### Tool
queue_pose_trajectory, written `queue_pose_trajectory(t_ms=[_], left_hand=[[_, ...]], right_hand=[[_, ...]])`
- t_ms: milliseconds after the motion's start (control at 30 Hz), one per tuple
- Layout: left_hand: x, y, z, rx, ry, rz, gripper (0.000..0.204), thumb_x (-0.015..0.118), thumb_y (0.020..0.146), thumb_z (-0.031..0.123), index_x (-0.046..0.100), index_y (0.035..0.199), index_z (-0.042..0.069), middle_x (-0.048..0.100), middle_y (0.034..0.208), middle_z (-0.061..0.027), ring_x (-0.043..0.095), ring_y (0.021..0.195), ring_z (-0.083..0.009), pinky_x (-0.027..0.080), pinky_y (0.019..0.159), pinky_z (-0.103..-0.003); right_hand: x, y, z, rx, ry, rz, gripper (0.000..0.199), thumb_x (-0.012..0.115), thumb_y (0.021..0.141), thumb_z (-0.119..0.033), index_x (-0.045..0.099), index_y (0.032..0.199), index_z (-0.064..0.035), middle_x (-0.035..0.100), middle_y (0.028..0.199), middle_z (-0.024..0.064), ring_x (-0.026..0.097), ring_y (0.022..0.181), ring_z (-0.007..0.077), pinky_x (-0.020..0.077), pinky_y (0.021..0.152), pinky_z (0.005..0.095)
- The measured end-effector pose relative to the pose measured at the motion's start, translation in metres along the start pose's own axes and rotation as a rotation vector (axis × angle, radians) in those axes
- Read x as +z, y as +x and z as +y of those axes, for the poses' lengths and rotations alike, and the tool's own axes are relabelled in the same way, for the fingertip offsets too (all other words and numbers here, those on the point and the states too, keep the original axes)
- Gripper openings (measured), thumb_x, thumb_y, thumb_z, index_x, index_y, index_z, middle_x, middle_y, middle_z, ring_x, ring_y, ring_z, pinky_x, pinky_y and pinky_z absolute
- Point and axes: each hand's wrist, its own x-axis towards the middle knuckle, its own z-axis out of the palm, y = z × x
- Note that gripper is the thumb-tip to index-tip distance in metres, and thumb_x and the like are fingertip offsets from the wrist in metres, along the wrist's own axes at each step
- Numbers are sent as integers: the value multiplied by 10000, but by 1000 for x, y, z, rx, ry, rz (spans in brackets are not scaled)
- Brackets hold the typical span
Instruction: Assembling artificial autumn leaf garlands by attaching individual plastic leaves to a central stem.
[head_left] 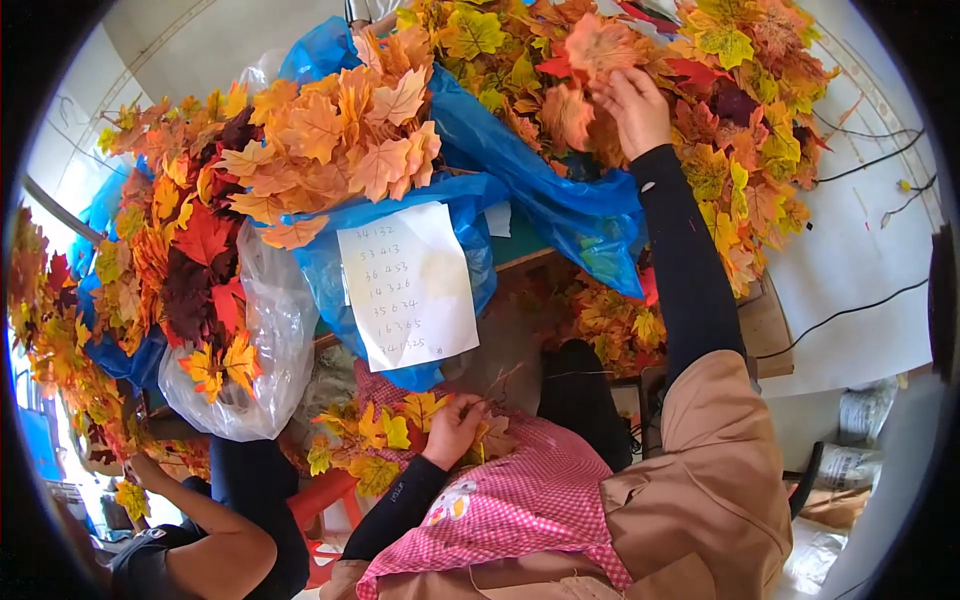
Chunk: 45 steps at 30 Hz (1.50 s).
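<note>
Yellow, orange and deep red are mixed in the large heap of artificial maple leaves, by which the far right side of the work area is covered. Brown clothing is worn on the body, and over it a pink-and-white checked apron is spread across the lap. At the left, a long mass of leaf garlands is piled, with a co-worker seated beside its lower end. Between the two piles, a blue plastic bag is draped, and next to the garlands a clear plastic bag is slumped. A thick bunch of peach-orange leaves is laid on the blue plastic. Just below that bunch, a white paper sheet, marked with rows of handwriting, is rested against the blue plastic. Part of a red stool is seen near the left forearm. A sprig of yellow leaves is lain along the apron's upper edge; it is gripped, as far as can be made out, by the curled fingers of the left hand. The right hand is stretched out to the heap, and by its closed fingertips a single peach-coloured maple leaf is pinched at the lower edge, its broad face turned upward. Both forearms are covered by black sleeves.
</note>
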Motion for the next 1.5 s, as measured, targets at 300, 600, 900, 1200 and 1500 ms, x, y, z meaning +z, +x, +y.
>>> queue_pose_trajectory(t_ms=[300,600,900,1200,1500], left_hand=[[3,-2,-11,0,-39,-12,112,588,903,86,624,950,-9,665,793,-72,628,730,-137,489,648,-255],[2,-10,-1,1,-94,-31,126,585,903,80,615,968,-24,654,786,-67,621,720,-125,485,635,-241],[1,-11,-1,39,-55,15,132,591,900,81,618,981,-19,651,793,-69,601,706,-117,482,625,-245],[1,-17,-15,66,-130,18,134,597,893,76,621,984,-20,650,803,-70,599,709,-126,484,640,-251],[-1,-21,-11,112,-28,32,148,614,864,108,638,946,-13,666,814,-156,656,734,-236,508,657,-322]], right_hand=[[-23,-87,-6,-223,-960,-592,161,543,843,28,590,986,-29,638,1091,53,633,997,178,466,870,284],[-19,-76,1,302,-397,-155,164,485,941,-74,594,988,40,615,975,110,646,854,184,555,694,308],[-8,-40,6,491,-717,-360,316,688,834,-310,720,865,3,627,679,49,562,534,147,460,492,299],[-20,-10,-26,-8,-1072,-193,264,695,837,-278,708,951,-39,665,841,63,596,772,155,476,710,316],[0,-46,-74,-784,-959,-166,134,627,845,-152,646,844,-19,646,1107,105,599,1020,187,459,877,322]])
